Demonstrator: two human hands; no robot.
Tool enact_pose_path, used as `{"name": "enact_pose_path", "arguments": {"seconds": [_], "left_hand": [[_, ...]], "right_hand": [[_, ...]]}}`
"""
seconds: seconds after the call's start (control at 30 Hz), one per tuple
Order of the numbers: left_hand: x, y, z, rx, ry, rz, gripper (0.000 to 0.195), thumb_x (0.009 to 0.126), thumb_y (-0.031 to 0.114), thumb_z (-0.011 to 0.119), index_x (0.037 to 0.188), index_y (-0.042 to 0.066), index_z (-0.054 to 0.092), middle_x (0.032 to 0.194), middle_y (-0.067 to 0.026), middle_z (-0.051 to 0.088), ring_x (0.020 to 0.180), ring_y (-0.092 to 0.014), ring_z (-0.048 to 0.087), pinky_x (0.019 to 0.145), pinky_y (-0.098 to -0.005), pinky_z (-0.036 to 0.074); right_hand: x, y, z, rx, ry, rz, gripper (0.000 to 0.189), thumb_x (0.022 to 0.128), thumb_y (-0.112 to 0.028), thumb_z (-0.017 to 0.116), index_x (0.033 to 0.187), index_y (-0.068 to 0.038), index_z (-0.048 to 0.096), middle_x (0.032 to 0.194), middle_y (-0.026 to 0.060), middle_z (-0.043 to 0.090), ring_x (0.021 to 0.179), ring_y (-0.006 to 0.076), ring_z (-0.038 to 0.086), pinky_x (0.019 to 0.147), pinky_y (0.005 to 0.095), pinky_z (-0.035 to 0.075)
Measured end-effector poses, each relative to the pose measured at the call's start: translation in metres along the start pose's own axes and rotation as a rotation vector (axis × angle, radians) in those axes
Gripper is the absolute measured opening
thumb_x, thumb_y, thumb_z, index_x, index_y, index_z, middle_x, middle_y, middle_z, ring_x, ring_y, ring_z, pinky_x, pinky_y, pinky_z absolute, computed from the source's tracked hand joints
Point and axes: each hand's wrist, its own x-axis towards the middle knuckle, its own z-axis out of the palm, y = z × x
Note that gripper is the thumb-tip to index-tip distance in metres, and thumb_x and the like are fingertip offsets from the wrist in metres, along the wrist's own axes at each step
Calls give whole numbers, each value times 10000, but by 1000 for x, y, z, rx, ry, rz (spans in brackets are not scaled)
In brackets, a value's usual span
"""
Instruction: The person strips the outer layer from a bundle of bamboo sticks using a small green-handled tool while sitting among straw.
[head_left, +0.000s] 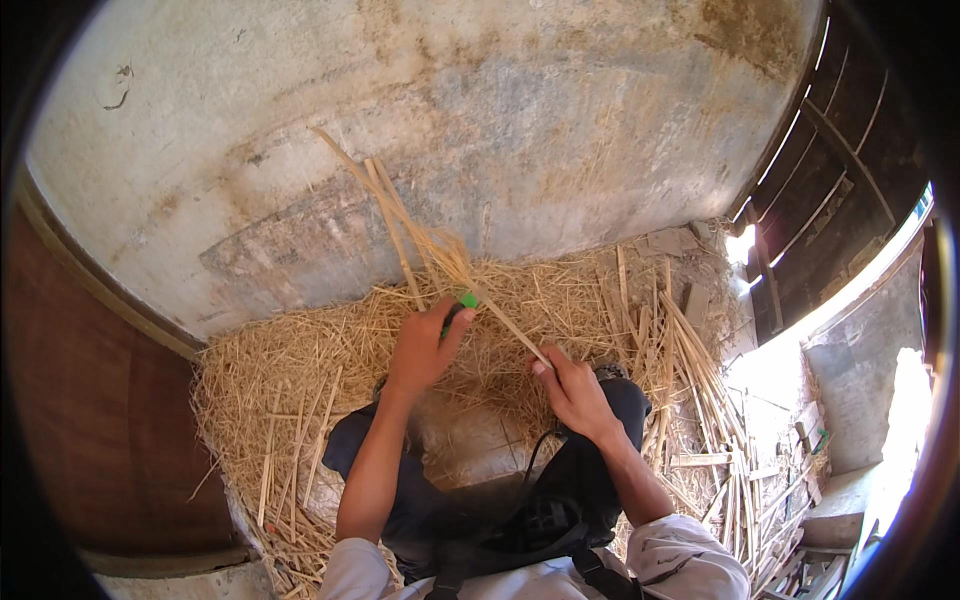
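Observation:
My left hand (426, 346) is wrapped around a tool with a green and black handle (469, 301); I cannot make out its blade. A thin strip of bamboo (514, 324) is pinched by its near end in my right hand (576, 396), above my right knee. The strip slants up and left, passing close by the green end of the tool. Fine curled shavings (442, 251) bunch along it just beyond the tool. Its far part (341, 154) reaches up in front of the wall.
Straw-like shavings (285, 360) cover the floor around my legs. Two bamboo strips (397, 240) lean against the stained wall (525, 135) ahead. Many split strips (694, 367) lie in a pile at right. A brown panel (112, 390) stands at left, dark wooden boards (817, 165) at right.

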Motion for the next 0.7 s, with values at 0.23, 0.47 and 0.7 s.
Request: {"name": "enact_pose_path", "arguments": {"seconds": [0.23,0.47,0.7], "left_hand": [[-8,11,20,-30,-98,18,351,1111,343,670,1104,-4,718,642,-160,609,516,-339,585,537,-446,427],[-7,9,27,38,-94,21,418,1104,417,667,1106,2,719,632,-161,633,514,-332,623,499,-440,448],[-1,7,24,148,-78,-24,504,1108,487,635,1125,-6,737,660,-168,678,548,-357,664,513,-469,482]], "right_hand": [[0,2,-2,-19,32,68,247,1136,-234,578,1258,-34,657,724,240,663,750,485,700,689,553,512],[0,0,-2,-35,92,74,247,1137,-221,577,1251,-31,688,760,250,677,750,475,707,671,535,519],[0,-8,-3,12,81,113,268,1151,-219,566,1260,-30,723,729,198,613,643,332,620,654,435,497]]}}
